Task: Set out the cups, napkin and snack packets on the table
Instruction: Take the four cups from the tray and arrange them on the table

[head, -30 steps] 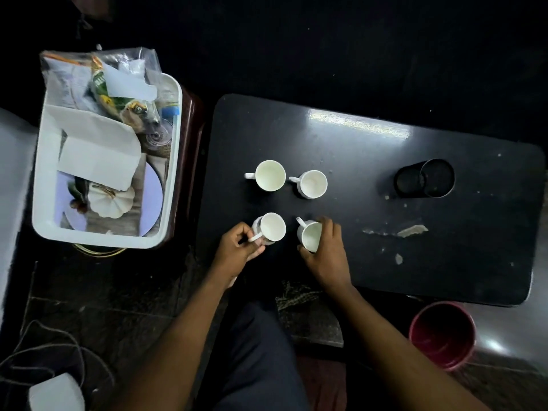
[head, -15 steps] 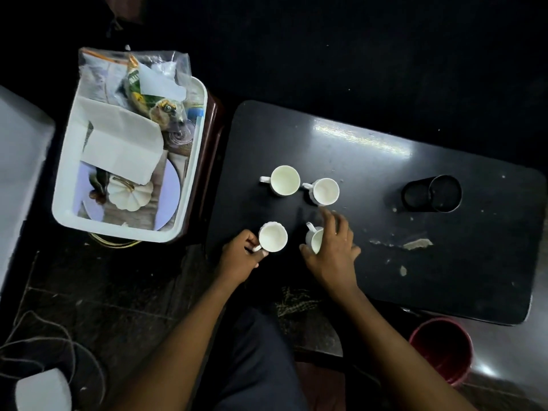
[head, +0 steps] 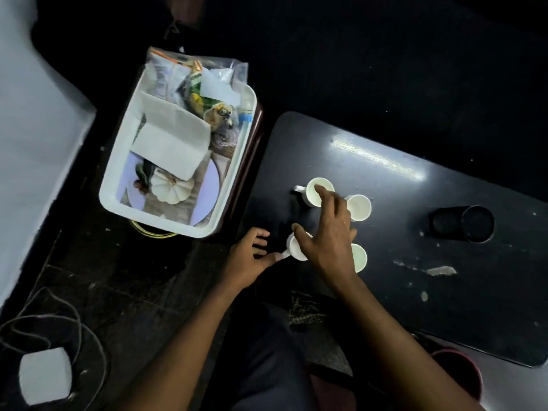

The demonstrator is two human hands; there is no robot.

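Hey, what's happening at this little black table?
A person is arranging four white cups on the black table. The right hand reaches across them, a fingertip on the far left cup, while the left hand touches the handle of the near left cup. The napkin and snack packets lie in the white tray beside the table.

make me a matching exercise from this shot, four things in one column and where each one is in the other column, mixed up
Things
1. napkin
2. black tumbler
3. red bucket
4. far left cup

Places
a. on the floor by the table's near edge
b. under the right hand's fingertips
c. in the white tray
d. on the table, alone towards its right end

Pairs: 1-c, 2-d, 3-a, 4-b
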